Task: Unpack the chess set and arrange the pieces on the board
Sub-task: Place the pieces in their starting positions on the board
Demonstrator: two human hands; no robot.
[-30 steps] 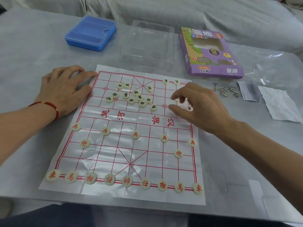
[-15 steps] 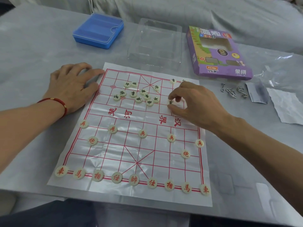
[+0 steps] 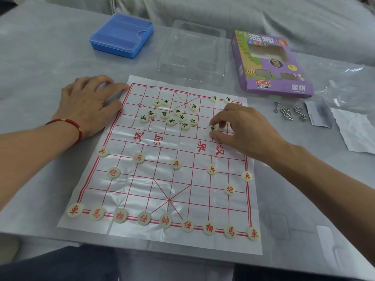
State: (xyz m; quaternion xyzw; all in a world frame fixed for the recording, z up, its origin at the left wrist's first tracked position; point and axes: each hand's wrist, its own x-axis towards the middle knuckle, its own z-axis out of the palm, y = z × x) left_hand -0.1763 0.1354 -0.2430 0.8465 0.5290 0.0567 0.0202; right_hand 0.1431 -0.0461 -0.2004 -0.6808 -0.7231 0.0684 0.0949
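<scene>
My right hand (image 3: 246,130) pinches one black-lettered xiangqi piece (image 3: 212,128) between thumb and forefinger, low on the far right part of the paper board (image 3: 142,191). My left hand (image 3: 89,104) lies flat, fingers relaxed, pressing the table (image 3: 40,67) at the board's far left corner. A loose cluster of black pieces (image 3: 172,116) sits on the far half; the red pieces (image 3: 165,221) stand arranged on the near half. Beyond the board I see a blue plastic case (image 3: 121,36), a clear tray (image 3: 192,51) and the purple box (image 3: 269,65).
</scene>
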